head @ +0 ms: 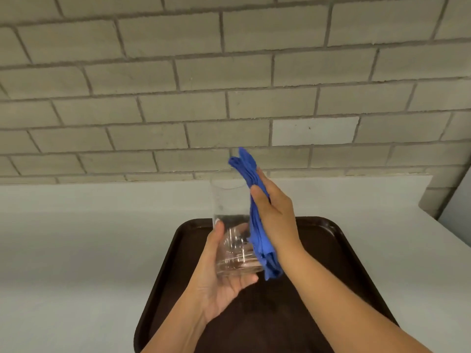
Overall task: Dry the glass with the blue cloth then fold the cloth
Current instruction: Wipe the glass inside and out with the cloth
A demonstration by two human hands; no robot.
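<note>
A clear drinking glass [229, 225] is held upright and slightly tilted above the tray, its thick base resting in my left hand [221, 284]. My left thumb lies on the glass's left side and the fingers cup under the base. My right hand [276, 215] presses a bunched blue cloth [260, 238] flat against the right outer side of the glass. The cloth sticks out above my fingers past the rim and hangs below my wrist. The part of the cloth under my palm is hidden.
A dark brown tray [339, 250] lies on the white counter [89, 238] directly under my hands. A grey brick wall [229, 85] rises behind the counter. The counter's right end stops near a wall corner [438, 194].
</note>
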